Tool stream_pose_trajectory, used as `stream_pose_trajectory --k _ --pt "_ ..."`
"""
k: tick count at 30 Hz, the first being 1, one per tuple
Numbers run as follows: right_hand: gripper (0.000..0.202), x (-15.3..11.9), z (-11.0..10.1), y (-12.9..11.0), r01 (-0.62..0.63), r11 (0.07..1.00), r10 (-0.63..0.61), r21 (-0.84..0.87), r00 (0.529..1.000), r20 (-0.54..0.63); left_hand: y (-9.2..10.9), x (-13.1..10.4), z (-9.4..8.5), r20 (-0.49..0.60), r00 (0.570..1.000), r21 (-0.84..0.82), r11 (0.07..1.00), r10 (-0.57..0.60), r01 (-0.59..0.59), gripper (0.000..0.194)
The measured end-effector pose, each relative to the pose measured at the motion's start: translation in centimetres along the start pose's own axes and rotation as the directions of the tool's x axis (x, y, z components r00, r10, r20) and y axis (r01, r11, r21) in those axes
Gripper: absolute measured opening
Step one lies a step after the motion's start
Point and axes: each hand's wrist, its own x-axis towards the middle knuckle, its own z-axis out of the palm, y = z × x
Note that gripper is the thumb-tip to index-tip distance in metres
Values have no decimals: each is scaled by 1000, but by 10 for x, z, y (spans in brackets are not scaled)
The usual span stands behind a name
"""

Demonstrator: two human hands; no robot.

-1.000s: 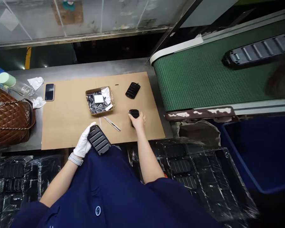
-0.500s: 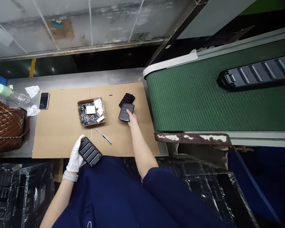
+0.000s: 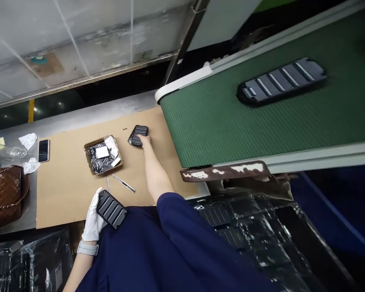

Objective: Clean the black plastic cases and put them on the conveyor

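In the head view, the work looked unfinished, as both hands were at black parts. Nearer than the small box [image 3: 108, 170], the gloved left hand [image 3: 91, 225] was closed around the edge of a ribbed panel [image 3: 112, 209]. Right of the box and slightly beyond it, the bare right hand [image 3: 145, 140] lay on a smaller panel [image 3: 140, 129], thumb on top; the hidden fingers left it unclear whether it gripped. That panel seemed to overlap another dark piece [image 3: 131, 140]. Far right of the box, a long panel [image 3: 282, 81] lay on the green belt [image 3: 207, 134]. Left of the box were a phone [image 3: 44, 151] and a brown bag [image 3: 3, 196]. A knife [image 3: 123, 183], just nearer than the box, was the likeliest obstacle, lying between the two hands.
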Motion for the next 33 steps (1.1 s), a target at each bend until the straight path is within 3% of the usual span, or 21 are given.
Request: stream_pose_trajectory --k 7,12,16,20,23,27,30,33 --pt "36 -18 23 -16 -134 990 135 -38 990 34 4 -3 25 88 993 147 984 83 -96 27" --pt "35 -24 34 -33 -193 981 188 8 963 192 -4 -11 13 31 993 130 985 112 -116 25" --pt "34 -35 39 -40 -207 975 161 86 914 373 -10 -16 -1 -32 994 36 994 108 -107 24" --pt "34 -60 22 -35 -239 949 123 205 881 457 -10 -20 -4 -57 996 -8 998 64 -65 25" --pt "33 -93 -21 -8 -288 906 116 311 874 473 -6 -20 4 -29 999 43 999 19 -18 24" --pt "29 -150 -114 57 -391 829 202 399 875 439 0 -12 24 51 998 161 986 25 -33 24" --pt "26 -181 -199 102 -417 788 312 453 905 290 1 -4 42 140 990 227 972 28 -59 25" --pt "24 -181 -291 121 -335 793 373 509 927 29 -1 -1 59 197 980 235 969 25 -73 24"
